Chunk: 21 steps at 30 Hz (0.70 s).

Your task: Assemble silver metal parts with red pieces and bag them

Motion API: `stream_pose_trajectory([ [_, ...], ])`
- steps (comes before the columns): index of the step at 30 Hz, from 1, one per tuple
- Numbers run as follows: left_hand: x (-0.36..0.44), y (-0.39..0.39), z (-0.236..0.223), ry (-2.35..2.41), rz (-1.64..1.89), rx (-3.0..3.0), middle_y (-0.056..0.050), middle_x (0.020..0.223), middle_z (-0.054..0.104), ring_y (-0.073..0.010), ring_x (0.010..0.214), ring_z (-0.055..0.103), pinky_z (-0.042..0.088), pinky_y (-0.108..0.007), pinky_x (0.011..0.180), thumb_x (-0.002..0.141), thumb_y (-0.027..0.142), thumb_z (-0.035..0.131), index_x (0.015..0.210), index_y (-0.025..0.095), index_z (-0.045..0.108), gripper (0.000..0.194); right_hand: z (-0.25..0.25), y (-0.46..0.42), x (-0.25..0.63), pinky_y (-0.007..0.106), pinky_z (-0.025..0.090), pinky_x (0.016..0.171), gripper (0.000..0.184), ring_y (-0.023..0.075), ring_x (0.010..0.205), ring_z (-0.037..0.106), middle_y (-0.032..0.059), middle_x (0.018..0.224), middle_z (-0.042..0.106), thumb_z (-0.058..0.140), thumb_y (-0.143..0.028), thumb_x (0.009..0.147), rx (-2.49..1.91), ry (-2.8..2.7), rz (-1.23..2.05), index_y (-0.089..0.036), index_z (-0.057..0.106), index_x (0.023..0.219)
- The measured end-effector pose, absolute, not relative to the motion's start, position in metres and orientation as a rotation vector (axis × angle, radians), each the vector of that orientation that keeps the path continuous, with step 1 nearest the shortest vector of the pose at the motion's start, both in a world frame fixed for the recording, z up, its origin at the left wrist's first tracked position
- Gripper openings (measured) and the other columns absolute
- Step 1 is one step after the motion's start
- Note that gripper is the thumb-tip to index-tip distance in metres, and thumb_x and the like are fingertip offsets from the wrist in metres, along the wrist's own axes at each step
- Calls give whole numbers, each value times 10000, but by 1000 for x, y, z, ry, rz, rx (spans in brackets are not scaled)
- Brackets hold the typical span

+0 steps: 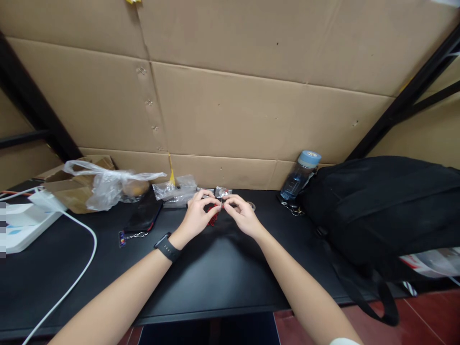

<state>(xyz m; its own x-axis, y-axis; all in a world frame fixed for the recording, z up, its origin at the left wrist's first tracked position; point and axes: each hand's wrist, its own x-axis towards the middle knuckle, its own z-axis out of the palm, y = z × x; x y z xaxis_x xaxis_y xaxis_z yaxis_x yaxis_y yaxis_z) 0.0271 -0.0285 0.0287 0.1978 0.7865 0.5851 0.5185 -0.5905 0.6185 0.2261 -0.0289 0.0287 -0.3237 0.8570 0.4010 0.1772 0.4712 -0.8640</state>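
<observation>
My left hand (199, 211), with a dark watch (168, 247) at its wrist, is closed in a pinch of thumb and forefinger. Almost touching it, my right hand (243, 214) pinches as well. Something tiny with a trace of red is between the fingertips, too small to name. A tangle of red cord (212, 218) shows under the left fingers, on the black tabletop (215, 273). Just behind the hands lie small clear plastic packets (223, 191). A pale ring-shaped thing (253, 206) peeks out beside the right hand, partly hidden.
To the left are clear plastic bags (178, 194), a black pouch (143, 216) with a keychain, a knotted bag (108, 189), a cardboard box (74, 191) and a white power strip (25, 223) with its cable. A bottle (299, 176) and black backpack (381, 211) stand right. Cardboard (230, 110) walls the back.
</observation>
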Motion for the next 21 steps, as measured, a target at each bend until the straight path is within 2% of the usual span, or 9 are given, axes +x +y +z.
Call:
stream_pose_trajectory([
  [3, 31, -31, 27, 1215, 1316, 2207, -46, 1074, 611, -231, 1116, 581, 438, -411, 1017, 902, 307, 681, 885, 257, 749, 86, 30, -29, 229, 306, 547, 801, 256, 229, 1169, 601, 102, 1270, 588, 577, -443, 962, -919, -1862, 861, -212, 654, 882],
  [5, 33, -31, 25, 1177, 1289, 2215, -47, 1065, 625, -228, 1103, 586, 444, -398, 1004, 911, 296, 661, 907, 248, 728, 83, 29, -29, 231, 329, 541, 843, 234, 225, 1184, 588, 104, 1282, 571, 543, -399, 981, -939, -1913, 824, -210, 631, 873],
  [9, 31, -27, 21, 1153, 1285, 2193, -58, 1127, 651, -218, 1121, 588, 438, -397, 1013, 968, 246, 530, 1101, 238, 648, 178, 30, -29, 238, 438, 475, 1009, 149, 249, 1257, 509, 114, 1320, 539, 515, -291, 991, -1026, -2081, 520, -216, 621, 919],
  [11, 30, -27, 20, 1174, 1251, 2212, -61, 1196, 650, -228, 1173, 572, 414, -417, 1042, 991, 276, 499, 1178, 253, 625, 226, 31, -29, 243, 490, 425, 1063, 118, 267, 1266, 477, 121, 1341, 522, 521, -255, 985, -1074, -2159, 340, -215, 622, 939],
  [16, 35, -34, 16, 1247, 1038, 2402, -51, 1347, 605, -284, 1270, 495, 368, -471, 1042, 945, 445, 608, 1267, 333, 638, 342, 42, -33, 249, 482, 418, 1073, 95, 268, 1275, 449, 123, 1374, 488, 514, -217, 986, -1047, -2252, 234, -216, 605, 960],
  [21, 35, -37, 14, 1214, 920, 2559, -60, 1318, 618, -287, 1239, 480, 363, -467, 1019, 926, 454, 627, 1231, 328, 669, 333, 49, -37, 253, 506, 423, 1049, 107, 278, 1258, 452, 118, 1387, 486, 519, -236, 988, -1119, -2325, 208, -219, 615, 944],
])
